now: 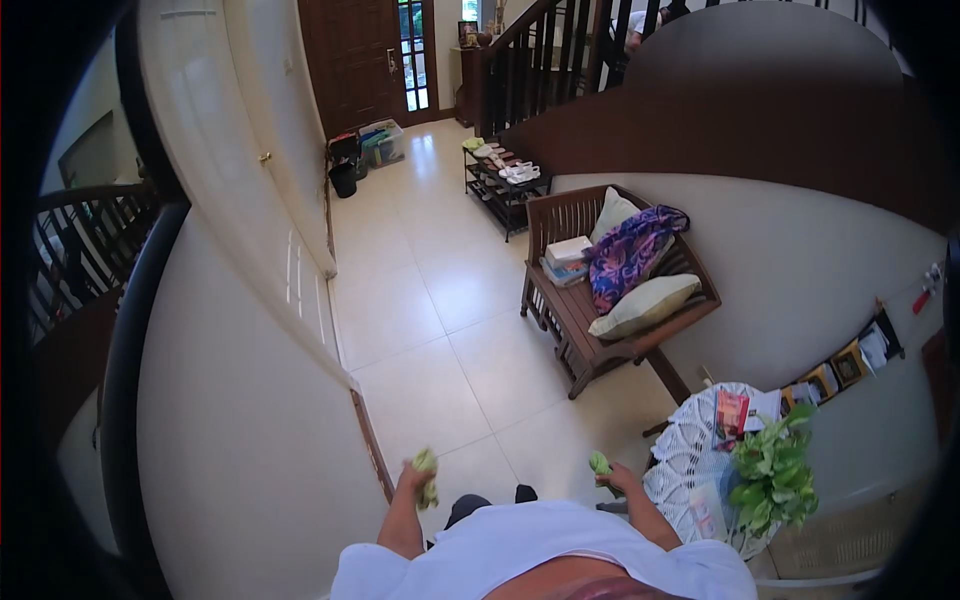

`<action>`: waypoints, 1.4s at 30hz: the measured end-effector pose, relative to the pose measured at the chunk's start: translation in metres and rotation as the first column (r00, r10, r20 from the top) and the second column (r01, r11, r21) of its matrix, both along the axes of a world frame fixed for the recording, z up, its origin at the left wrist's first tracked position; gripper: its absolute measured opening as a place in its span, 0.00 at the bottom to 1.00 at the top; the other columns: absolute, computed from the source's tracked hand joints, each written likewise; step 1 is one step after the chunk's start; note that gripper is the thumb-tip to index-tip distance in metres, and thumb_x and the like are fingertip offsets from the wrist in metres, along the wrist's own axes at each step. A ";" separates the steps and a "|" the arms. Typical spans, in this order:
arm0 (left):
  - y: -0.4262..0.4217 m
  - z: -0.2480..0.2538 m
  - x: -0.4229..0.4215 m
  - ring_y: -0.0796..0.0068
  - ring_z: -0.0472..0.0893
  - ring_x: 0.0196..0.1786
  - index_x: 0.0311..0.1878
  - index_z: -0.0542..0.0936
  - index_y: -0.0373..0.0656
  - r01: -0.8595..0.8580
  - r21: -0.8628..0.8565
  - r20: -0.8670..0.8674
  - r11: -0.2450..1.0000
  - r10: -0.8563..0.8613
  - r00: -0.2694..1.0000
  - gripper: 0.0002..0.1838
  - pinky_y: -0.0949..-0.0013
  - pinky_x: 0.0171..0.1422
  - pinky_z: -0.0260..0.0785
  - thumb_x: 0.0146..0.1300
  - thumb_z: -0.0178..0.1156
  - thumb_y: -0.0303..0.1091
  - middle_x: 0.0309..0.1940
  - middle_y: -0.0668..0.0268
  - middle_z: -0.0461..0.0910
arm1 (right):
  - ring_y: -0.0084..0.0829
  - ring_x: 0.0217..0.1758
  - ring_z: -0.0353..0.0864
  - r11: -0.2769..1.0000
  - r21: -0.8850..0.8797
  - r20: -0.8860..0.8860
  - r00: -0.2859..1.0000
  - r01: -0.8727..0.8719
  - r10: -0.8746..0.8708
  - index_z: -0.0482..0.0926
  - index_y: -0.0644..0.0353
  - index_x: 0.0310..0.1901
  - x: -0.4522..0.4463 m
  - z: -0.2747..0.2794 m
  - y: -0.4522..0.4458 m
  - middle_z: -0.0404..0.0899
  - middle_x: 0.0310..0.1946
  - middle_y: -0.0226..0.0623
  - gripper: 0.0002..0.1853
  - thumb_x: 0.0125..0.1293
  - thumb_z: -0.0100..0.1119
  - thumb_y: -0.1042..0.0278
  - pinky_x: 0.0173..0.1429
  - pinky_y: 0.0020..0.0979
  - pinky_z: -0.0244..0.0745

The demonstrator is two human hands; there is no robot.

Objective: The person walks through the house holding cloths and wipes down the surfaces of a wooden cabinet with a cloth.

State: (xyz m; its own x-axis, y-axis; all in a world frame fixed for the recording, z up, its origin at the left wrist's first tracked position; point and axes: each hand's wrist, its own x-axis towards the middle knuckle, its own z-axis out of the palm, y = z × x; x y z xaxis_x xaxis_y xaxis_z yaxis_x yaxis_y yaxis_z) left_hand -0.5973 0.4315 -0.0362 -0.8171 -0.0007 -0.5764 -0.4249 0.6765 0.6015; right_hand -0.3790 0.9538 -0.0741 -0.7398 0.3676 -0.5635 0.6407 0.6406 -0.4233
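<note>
White shirt (565, 535): draping smoothly, nearest the camera.
Left hand (410, 474): clutching a crumpled green bundle (427, 463), apparently fabric, its end dangling below.
Right hand (624, 479): grasping a green wad (599, 463) just beside the lace-covered tabletop (683, 462), off its left edge.
Good handling: keeping both gathered and firmly pinched, the wad clear of lace that might snag.
Potted-looking plant (775, 480): spreading broad leaves by the tabletop's right edge.
Slatted wooden bench (577, 300): carrying a plump cushion (646, 307).
</note>
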 end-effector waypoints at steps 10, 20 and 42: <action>-0.073 -0.038 0.036 0.52 0.78 0.49 0.58 0.62 0.32 -0.409 -0.290 0.491 0.865 0.502 0.712 0.48 0.51 0.48 0.74 0.34 0.77 0.41 0.48 0.47 0.75 | 0.44 0.50 0.78 0.931 -0.071 0.159 0.918 -0.358 0.364 0.76 0.62 0.50 -0.278 0.000 -0.015 0.78 0.46 0.50 0.39 0.40 0.70 0.40 0.53 0.40 0.72; -0.102 -0.071 -0.296 0.50 0.76 0.51 0.66 0.49 0.35 -0.603 0.096 0.276 0.792 0.560 0.781 0.57 0.51 0.50 0.74 0.35 0.77 0.31 0.55 0.47 0.69 | 0.45 0.53 0.77 0.951 -0.054 0.229 0.923 -0.306 0.310 0.71 0.63 0.58 -0.507 0.010 -0.020 0.76 0.50 0.50 0.47 0.39 0.71 0.39 0.57 0.39 0.71; -0.045 -0.036 -0.792 0.54 0.73 0.55 0.61 0.52 0.31 -0.546 -0.018 0.301 0.838 0.525 0.796 0.53 0.55 0.56 0.70 0.36 0.77 0.35 0.53 0.46 0.70 | 0.47 0.45 0.80 0.909 0.002 0.062 0.907 -0.417 0.416 0.78 0.64 0.39 -1.154 0.012 0.011 0.80 0.42 0.51 0.28 0.44 0.71 0.48 0.49 0.41 0.74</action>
State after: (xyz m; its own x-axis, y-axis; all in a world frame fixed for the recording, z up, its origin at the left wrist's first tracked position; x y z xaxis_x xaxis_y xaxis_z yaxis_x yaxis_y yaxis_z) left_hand -1.3890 0.3870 -0.0723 -0.4993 -0.3429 -0.7957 -0.8648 0.2536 0.4333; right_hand -1.5333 0.9650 -0.0617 -0.7932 0.0415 -0.6076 0.3376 0.8604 -0.3819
